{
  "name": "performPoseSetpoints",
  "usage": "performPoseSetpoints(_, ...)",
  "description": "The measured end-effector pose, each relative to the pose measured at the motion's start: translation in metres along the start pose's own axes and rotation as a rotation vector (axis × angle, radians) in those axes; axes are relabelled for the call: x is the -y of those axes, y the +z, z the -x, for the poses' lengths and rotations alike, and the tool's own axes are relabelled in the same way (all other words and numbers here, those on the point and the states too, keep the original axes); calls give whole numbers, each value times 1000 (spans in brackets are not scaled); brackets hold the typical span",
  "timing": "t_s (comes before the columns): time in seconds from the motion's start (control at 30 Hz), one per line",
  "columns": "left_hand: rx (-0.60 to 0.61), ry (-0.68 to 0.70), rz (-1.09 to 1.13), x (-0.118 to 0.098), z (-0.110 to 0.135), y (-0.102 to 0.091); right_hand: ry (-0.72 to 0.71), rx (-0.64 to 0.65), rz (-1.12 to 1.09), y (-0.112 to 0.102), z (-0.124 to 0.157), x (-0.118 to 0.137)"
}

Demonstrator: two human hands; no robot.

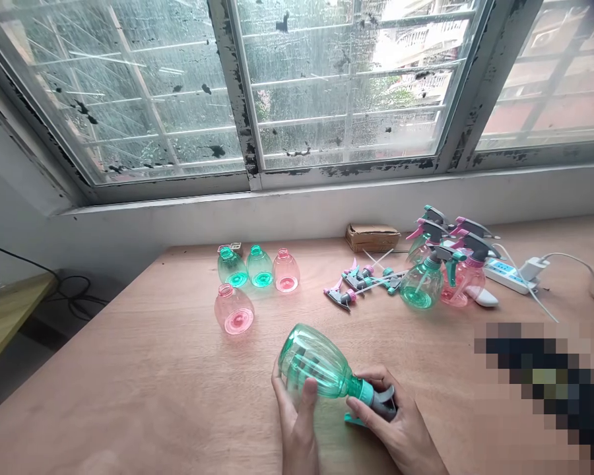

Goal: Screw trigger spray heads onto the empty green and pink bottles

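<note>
Green bottle [317, 363] lies tilted over the near table [129, 396], base pointing far-left. Left hand [297, 422] wraps its body, fingers closed round it; right hand [396, 429] grips the grey sprayer [383, 399] at its neck. Empty bottles [257, 267] stand far left, finished ones [440, 270] far right.

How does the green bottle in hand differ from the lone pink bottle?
The green bottle lies tilted, held by the left hand and right hand; the pink bottle stands untouched on the table. The green bottle carries a spray head; the pink bottle's neck is open. Both are translucent.
</note>
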State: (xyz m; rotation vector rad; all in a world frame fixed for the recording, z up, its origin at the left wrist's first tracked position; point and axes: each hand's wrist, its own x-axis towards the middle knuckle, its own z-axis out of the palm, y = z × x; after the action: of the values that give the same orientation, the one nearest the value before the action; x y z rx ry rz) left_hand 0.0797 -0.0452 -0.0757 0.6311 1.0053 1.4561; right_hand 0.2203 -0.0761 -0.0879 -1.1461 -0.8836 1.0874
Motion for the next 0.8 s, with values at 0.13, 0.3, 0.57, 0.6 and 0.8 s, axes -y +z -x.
performPoseSetpoints(0.13, -35, 18, -101, -4, 0, 3, 17, 26, 22, -5, -2, -3)
performPoseSetpoints(0.3, 80, -79, -4, -6, 2, 3, 41, 108, 27, -14, -8, -5)
performPoseSetpoints(0.57, 114, -39, 66, 3, 1, -3, -7, -20, 14, -3, -2, -7)
performPoseSetpoints(0.6, 103, -24, 36, 3, 0, -3, -14, -26, 37, -2, -1, -8)
performPoseSetpoints(0.8, 101, -24, -117, 2, -3, -4, 3, -15, -4, -1, -1, -5)
